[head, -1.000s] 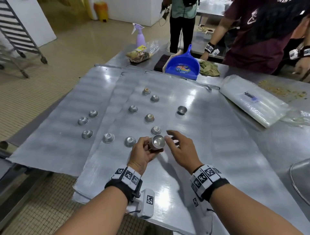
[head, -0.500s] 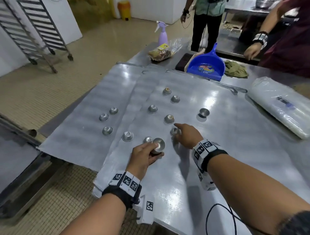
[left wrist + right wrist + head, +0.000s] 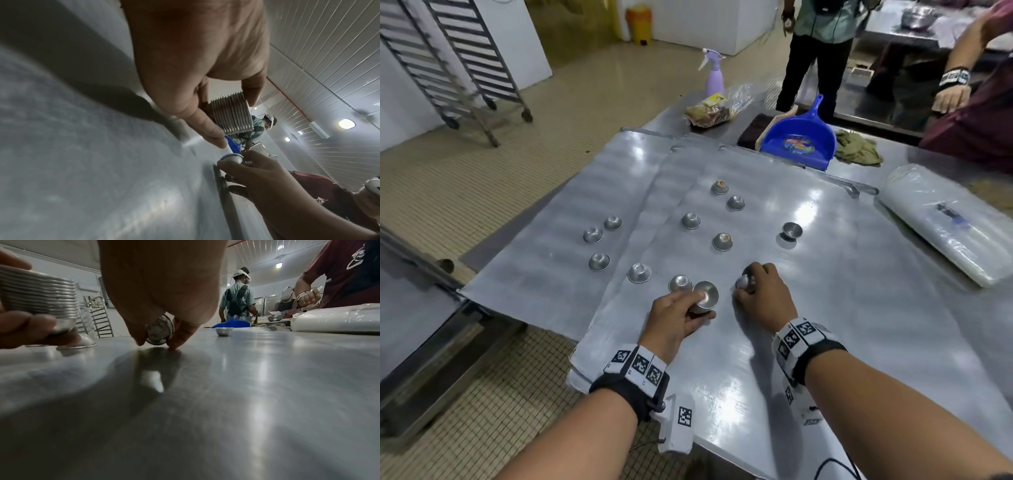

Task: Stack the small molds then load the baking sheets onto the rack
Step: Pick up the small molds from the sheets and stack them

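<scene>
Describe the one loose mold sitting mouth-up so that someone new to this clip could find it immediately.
On the frontmost baking sheet, look right of the column of loose molds, toward the plastic-wrapped bundle. The upright mold stands alone there. Its open mouth faces up; the other loose molds lie upside down.

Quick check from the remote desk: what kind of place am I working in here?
Most likely a commercial bakery or production kitchen: small metal molds spread over large baking sheets, wheeled tray racks on the tiled floor, and a steel worktable behind.
</scene>
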